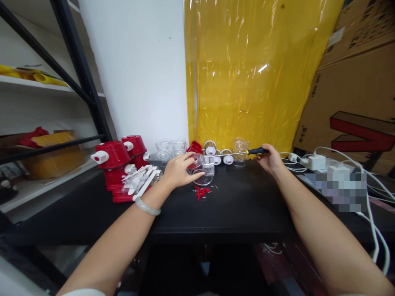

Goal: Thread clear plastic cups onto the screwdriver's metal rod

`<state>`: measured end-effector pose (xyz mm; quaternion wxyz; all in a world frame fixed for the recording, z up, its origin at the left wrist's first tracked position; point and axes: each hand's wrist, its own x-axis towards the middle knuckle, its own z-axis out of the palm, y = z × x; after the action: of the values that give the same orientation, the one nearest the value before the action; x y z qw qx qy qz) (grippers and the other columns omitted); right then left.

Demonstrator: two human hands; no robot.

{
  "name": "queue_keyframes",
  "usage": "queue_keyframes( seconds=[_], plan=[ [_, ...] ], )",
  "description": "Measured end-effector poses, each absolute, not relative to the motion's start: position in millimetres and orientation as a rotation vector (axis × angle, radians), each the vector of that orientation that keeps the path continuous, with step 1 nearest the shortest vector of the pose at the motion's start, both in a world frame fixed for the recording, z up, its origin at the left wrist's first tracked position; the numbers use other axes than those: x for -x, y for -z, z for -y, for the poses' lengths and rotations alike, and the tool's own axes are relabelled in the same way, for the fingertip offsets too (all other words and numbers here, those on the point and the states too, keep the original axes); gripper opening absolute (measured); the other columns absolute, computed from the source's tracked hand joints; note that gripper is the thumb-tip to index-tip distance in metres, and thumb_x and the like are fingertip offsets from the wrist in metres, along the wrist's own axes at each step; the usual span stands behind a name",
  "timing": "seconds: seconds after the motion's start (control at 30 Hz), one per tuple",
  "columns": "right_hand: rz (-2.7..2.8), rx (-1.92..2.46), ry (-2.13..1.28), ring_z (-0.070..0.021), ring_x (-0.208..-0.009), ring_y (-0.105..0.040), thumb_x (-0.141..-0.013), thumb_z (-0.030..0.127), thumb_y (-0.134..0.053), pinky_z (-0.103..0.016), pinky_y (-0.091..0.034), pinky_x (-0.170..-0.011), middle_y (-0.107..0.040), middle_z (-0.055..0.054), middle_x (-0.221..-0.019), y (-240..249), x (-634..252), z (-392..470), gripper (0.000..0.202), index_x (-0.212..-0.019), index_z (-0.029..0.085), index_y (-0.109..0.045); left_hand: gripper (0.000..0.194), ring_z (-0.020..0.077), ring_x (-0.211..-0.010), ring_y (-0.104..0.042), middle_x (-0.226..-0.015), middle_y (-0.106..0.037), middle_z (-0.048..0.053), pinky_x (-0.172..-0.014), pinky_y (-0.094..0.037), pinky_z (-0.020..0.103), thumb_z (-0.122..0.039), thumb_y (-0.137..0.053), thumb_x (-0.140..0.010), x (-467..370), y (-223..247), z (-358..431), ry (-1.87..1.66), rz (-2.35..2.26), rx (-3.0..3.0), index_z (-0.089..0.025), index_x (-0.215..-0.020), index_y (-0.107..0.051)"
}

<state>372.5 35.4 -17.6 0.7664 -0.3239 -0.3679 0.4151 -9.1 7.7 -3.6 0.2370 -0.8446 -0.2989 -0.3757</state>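
Observation:
My left hand [180,169] is closed around a clear plastic cup-like part [208,169], with its thumb and fingers on either side; a pale bangle sits on that wrist. In my right hand [270,158] is a screwdriver [256,151] with a black and yellow handle, held level. Its long metal shaft points left and reaches the clear part; the exact contact of the tip is hard to make out. Just below, small red pieces [202,192] and thin screw-like bits lie on the black table [234,205].
Red housings with white knobs [114,155] stand stacked at left, beside white and clear strips [140,181]. Behind are clear bowls [170,148], round white-and-metallic parts [227,157] and a red piece [195,146]. White cables and adapters [317,162] lie at right, near a cardboard box [348,90].

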Motion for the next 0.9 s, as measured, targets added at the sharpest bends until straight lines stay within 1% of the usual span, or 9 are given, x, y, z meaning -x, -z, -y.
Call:
queue_keyframes(
  seconds=[0.1, 0.2, 0.3, 0.47, 0.53, 0.6, 0.73, 0.8, 0.9],
  plan=[
    [0.822, 0.755, -0.920, -0.0101, -0.042, -0.048, -0.069, 0.055, -0.070, -0.026, -0.047, -0.043, -0.054, 0.005, -0.057, 18.5, -374.3, -36.1, 0.038, -0.078, 0.024, -0.048, 0.040, 0.0307, -0.107, -0.067, -0.128, -0.066, 0.014, -0.088, -0.056, 0.046, -0.058, -0.067, -0.081, 8.8, 3.3, -7.2, 1.032, 0.811, 2.311, -0.019, -0.085, -0.067],
    [0.879, 0.878, -0.868, -0.0084, -0.032, -0.035, -0.074, 0.068, -0.063, -0.025, -0.043, -0.039, -0.039, 0.008, -0.041, 22.7, -374.7, -40.4, 0.047, -0.074, 0.024, -0.049, 0.039, 0.0309, -0.105, -0.068, -0.128, -0.066, 0.013, -0.085, -0.057, 0.046, -0.058, -0.067, -0.081, 9.5, 2.7, -7.3, 1.040, 0.818, 2.305, -0.019, -0.085, -0.067],
    [0.924, 0.911, -0.820, -0.0065, -0.031, -0.028, -0.072, 0.057, -0.073, -0.023, -0.043, -0.040, -0.027, 0.012, -0.037, 25.1, -373.9, -42.8, 0.041, -0.073, 0.024, -0.048, 0.039, 0.0310, -0.105, -0.068, -0.128, -0.066, 0.012, -0.086, -0.057, 0.047, -0.058, -0.068, -0.081, 10.1, 2.8, -7.8, 1.044, 0.824, 2.304, -0.019, -0.086, -0.067],
    [0.882, 0.796, -0.875, -0.0078, -0.040, -0.042, -0.066, 0.036, -0.075, -0.023, -0.046, -0.043, -0.049, 0.007, -0.054, 21.0, -373.4, -38.8, 0.031, -0.077, 0.024, -0.047, 0.038, 0.0303, -0.106, -0.067, -0.128, -0.066, 0.013, -0.086, -0.057, 0.046, -0.057, -0.068, -0.080, 9.4, 3.7, -7.7, 1.045, 0.823, 2.316, -0.020, -0.086, -0.068],
    [0.888, 0.752, -0.927, -0.0088, -0.043, -0.045, -0.065, 0.036, -0.072, -0.025, -0.047, -0.043, -0.052, 0.006, -0.059, 19.7, -374.1, -37.0, 0.030, -0.076, 0.024, -0.047, 0.038, 0.0304, -0.106, -0.067, -0.127, -0.067, 0.013, -0.086, -0.057, 0.046, -0.057, -0.068, -0.080, 9.1, 3.6, -7.4, 1.048, 0.820, 2.316, -0.020, -0.086, -0.068],
    [0.902, 0.749, -0.943, -0.0101, -0.044, -0.047, -0.067, 0.044, -0.071, -0.026, -0.048, -0.044, -0.052, 0.005, -0.059, 19.9, -374.8, -36.7, 0.033, -0.075, 0.024, -0.046, 0.038, 0.0303, -0.106, -0.067, -0.127, -0.067, 0.013, -0.086, -0.057, 0.046, -0.057, -0.068, -0.081, 9.0, 3.4, -7.2, 1.051, 0.821, 2.316, -0.020, -0.086, -0.068],
    [0.937, 0.844, -0.878, -0.0090, -0.035, -0.037, -0.072, 0.064, -0.067, -0.026, -0.045, -0.041, -0.039, 0.008, -0.045, 22.9, -374.0, -39.2, 0.044, -0.073, 0.025, -0.046, 0.038, 0.0306, -0.105, -0.068, -0.128, -0.066, 0.013, -0.085, -0.057, 0.046, -0.057, -0.068, -0.081, 9.4, 3.4, -7.8, 1.050, 0.822, 2.310, -0.019, -0.085, -0.067],
    [0.951, 0.873, -0.842, -0.0077, -0.033, -0.031, -0.072, 0.058, -0.071, -0.024, -0.044, -0.041, -0.032, 0.010, -0.041, 23.8, -372.8, -39.9, 0.042, -0.071, 0.025, -0.045, 0.038, 0.0308, -0.105, -0.068, -0.128, -0.066, 0.013, -0.085, -0.057, 0.047, -0.057, -0.068, -0.081, 9.7, 3.6, -8.2, 1.046, 0.821, 2.314, -0.019, -0.085, -0.068],
    [0.897, 0.837, -0.838, -0.0074, -0.036, -0.036, -0.068, 0.041, -0.075, -0.023, -0.044, -0.042, -0.041, 0.009, -0.046, 22.8, -372.1, -38.6, 0.033, -0.073, 0.024, -0.047, 0.038, 0.0307, -0.104, -0.068, -0.128, -0.066, 0.013, -0.085, -0.057, 0.047, -0.058, -0.068, -0.081, 9.9, 3.9, -8.3, 1.040, 0.824, 2.313, -0.019, -0.086, -0.068]
  ],
)
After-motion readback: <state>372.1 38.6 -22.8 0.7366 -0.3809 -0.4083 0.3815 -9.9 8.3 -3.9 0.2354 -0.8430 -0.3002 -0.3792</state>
